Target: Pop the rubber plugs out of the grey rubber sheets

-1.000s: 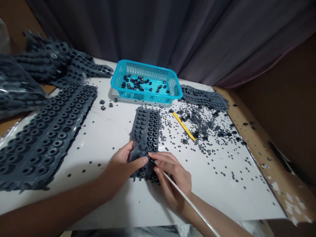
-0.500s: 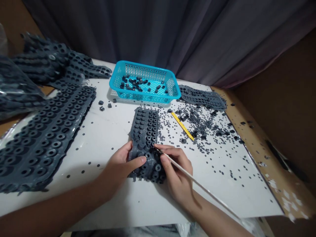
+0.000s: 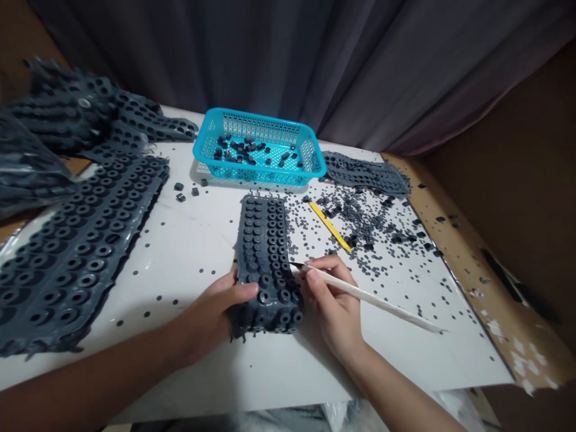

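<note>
A dark grey rubber sheet (image 3: 265,240) with rows of round raised rings lies on the white table, its near end curved up. My left hand (image 3: 220,306) grips its left edge near the bottom, thumb on top. In my right hand (image 3: 333,294) is a long whitish stick-like tool (image 3: 378,300) with a dark pointed tip, held between thumb and fingers. The tip is close to the sheet's right edge; whether it touches is unclear.
Behind stands a blue basket (image 3: 261,174) with small black pieces. A yellow tool (image 3: 330,226) lies among scattered small discs on the right. A larger ringed sheet (image 3: 81,240) is at left, near a plastic bag (image 3: 31,168). Another strip (image 3: 366,174) lies at back right.
My right hand has drawn back to the right, taking the tool's tip off the sheet's ringed surface. The sheet's near part is less bent, and my left thumb has shifted slightly left.
</note>
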Tool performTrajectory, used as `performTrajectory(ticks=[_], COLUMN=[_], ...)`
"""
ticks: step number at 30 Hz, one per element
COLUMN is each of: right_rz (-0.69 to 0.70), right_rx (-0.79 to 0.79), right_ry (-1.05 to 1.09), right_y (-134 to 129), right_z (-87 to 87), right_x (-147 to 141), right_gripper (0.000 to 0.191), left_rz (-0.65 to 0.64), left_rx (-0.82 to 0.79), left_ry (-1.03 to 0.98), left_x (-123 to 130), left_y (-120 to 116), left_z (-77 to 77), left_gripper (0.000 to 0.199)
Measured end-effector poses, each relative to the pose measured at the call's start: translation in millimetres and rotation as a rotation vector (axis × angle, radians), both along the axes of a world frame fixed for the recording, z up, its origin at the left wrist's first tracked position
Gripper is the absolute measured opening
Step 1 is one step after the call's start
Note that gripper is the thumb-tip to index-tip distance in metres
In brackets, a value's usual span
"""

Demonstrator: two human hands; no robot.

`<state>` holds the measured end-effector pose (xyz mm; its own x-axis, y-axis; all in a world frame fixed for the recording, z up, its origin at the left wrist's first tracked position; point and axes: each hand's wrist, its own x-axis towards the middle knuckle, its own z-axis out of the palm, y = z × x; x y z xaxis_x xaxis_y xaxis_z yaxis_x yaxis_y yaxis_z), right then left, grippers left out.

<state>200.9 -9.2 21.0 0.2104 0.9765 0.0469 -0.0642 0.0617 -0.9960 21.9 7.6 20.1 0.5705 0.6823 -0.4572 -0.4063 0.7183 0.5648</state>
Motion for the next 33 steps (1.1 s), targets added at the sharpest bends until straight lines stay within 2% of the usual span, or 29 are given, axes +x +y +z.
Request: performTrajectory(ticks=[4,7,9,16,20,33], right_rz=[0.133,0.259,0.291,0.299,0.313,0.264], right_rx=[0.08,0.176,0.23,0.4,0.436,0.323], right_ry=[-0.15,-0.163,-0.179,-0.367,-0.385,-0.283], right_y=[0.0,0.1,-0.3,-1.3,-1.0,-4.1], right_z=[2.4,2.4,2.5,7.6,7.0,4.2], right_x=[1.1,0.7,0.2,-1.7,-2.5,-8.7], right_gripper=[0.005,0.004,0.007,0.018,0.021,0.012], left_rz=[-0.005,0.025,0.037,0.047,0.034,0.031], left_rx=[-0.008,0.004,0.0,0.005,0.008,-0.038], left_ry=[0.096,0.144,0.168,0.199,0.21,0.167], left_x=[2.3,2.6,2.5,2.8,3.0,6.9], left_y=[1.4,1.6,1.5,1.0,0.9,-2.9], left_z=[-1.8,-2.7,-2.9,-3.2,-1.5,5.0], left_gripper=[0.059,0.057,0.056,0.055,0.051,0.044])
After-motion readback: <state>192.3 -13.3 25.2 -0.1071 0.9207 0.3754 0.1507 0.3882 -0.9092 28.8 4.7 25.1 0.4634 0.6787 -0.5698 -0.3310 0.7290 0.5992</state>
